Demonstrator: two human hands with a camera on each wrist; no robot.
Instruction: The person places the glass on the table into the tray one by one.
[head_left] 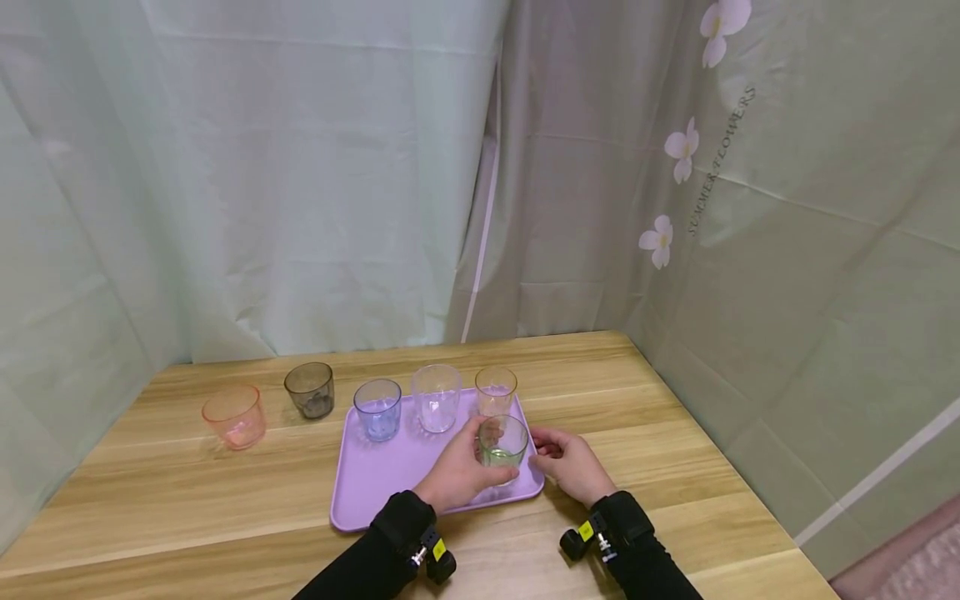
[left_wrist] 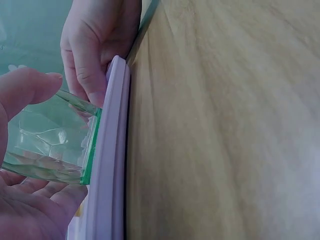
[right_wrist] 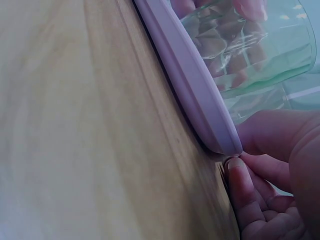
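My left hand (head_left: 456, 473) grips a clear green glass (head_left: 501, 454) over the right front corner of a purple tray (head_left: 382, 492), its thumb and fingers on opposite sides. The glass is upright, with its green base (left_wrist: 91, 155) close to the tray surface; the rim hides whether it touches. At the tray's right edge, my right hand (head_left: 576, 468) pinches the rim, thumb (right_wrist: 272, 131) above and a fingertip (right_wrist: 239, 180) below. Behind the green glass, a blue glass (head_left: 378, 412), a clear glass (head_left: 437, 400) and an amber glass (head_left: 496, 392) stand along the tray's back.
Left of the tray, a pink-orange glass (head_left: 236, 419) and a dark grey glass (head_left: 311, 392) stand on the wooden table (head_left: 187, 517). Curtains (head_left: 337, 183) hang behind the table's back edge and along its right side.
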